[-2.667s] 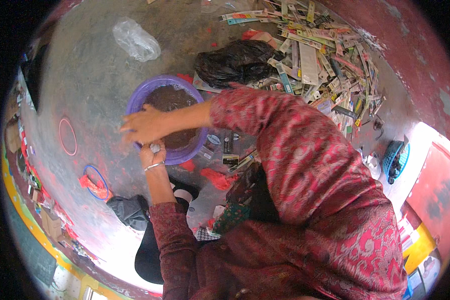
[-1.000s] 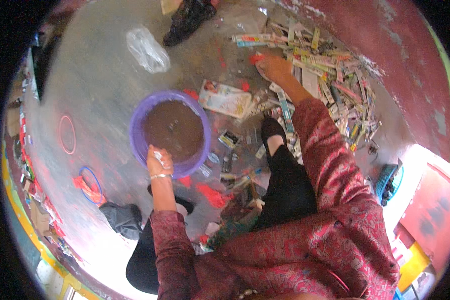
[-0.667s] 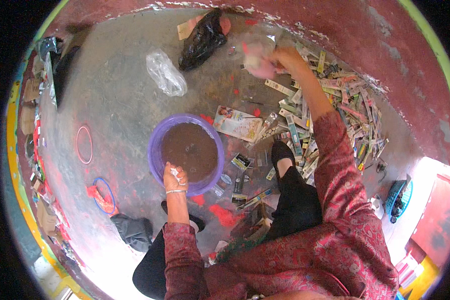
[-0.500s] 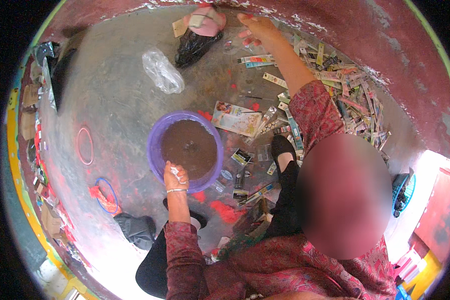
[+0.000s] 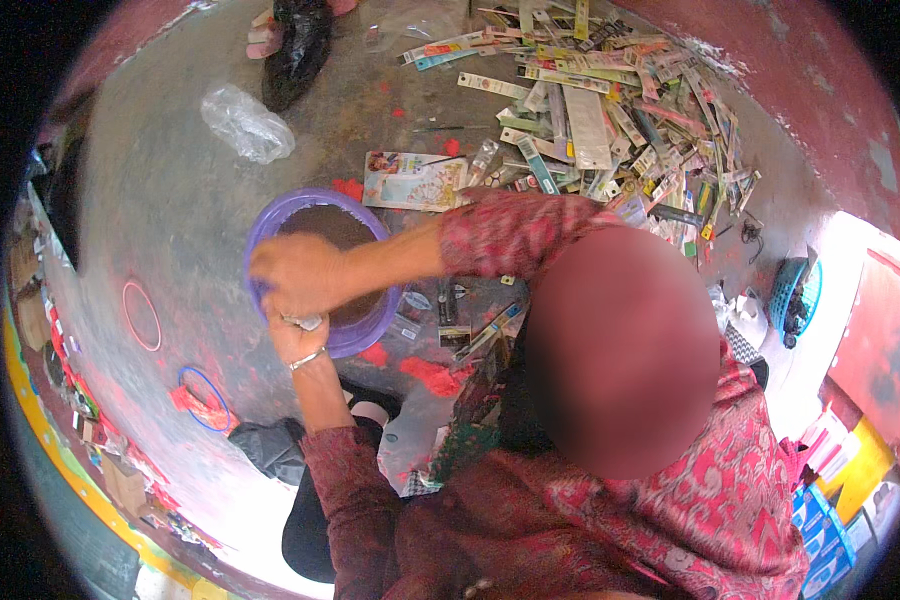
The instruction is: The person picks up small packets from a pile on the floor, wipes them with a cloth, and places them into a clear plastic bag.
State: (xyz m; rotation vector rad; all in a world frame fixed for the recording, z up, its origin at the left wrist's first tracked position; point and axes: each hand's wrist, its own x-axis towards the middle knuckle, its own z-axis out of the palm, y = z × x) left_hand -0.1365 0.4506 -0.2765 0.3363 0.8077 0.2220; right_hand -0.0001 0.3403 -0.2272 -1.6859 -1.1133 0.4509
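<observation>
A purple round basin (image 5: 378, 328) stands on the floor in front of me, with brown contents (image 5: 345, 228) that I cannot identify as liquid or grains. At its near left rim my left hand (image 5: 296, 342), wearing a bracelet, is closed around a small white thing (image 5: 308, 322), mostly hidden by the fingers. Over the basin, just above my left hand, is my right hand (image 5: 305, 272). Motion smears its fingers, so I cannot see whether they hold anything.
Packaging strips (image 5: 590, 120) lie heaped at the far right. A printed sheet (image 5: 410, 180) is beside the basin. Beyond it lie a clear plastic bag (image 5: 247, 124) and a black bag (image 5: 295, 60). A pink ring (image 5: 142, 315) and a blue ring (image 5: 206, 398) lie to the left.
My right hand has come back from the far side, near the wall, to above the basin beside my left hand. My left hand stays at the near rim. The whole view has shifted.
</observation>
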